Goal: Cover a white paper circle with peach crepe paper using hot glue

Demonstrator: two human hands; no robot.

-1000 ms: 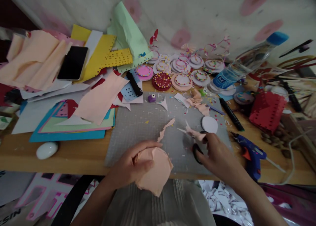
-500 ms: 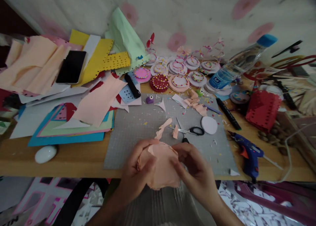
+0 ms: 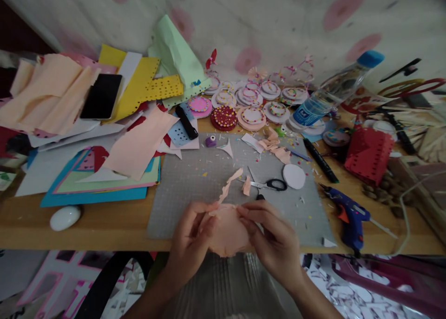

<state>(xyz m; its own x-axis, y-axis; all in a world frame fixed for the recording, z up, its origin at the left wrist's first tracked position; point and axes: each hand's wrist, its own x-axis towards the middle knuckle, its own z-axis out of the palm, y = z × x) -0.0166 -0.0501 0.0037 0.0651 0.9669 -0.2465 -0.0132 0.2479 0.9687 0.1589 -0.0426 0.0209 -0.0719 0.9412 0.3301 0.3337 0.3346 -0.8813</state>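
A rounded piece of peach paper (image 3: 228, 231) is held between both hands over the near edge of the grey cutting mat (image 3: 195, 179). My left hand (image 3: 190, 242) pinches its left side and my right hand (image 3: 275, 242) pinches its right side. Just beyond my fingers, black-handled scissors (image 3: 270, 185) lie on the mat with peach scraps (image 3: 230, 184) beside them. A white paper disc (image 3: 294, 176) rests right of the scissors.
Stacks of coloured paper (image 3: 104, 170) and a black phone (image 3: 101, 96) cover the left of the wooden table (image 3: 87, 224). Decorated paper discs (image 3: 244, 107) line the back. A water bottle (image 3: 331, 96), black marker (image 3: 319, 160), blue glue gun (image 3: 348, 214) and red punched paper (image 3: 369, 154) sit right.
My right hand laid the scissors down on the mat and came over to the peach paper. Both hands now grip it, and it has been drawn in smaller.
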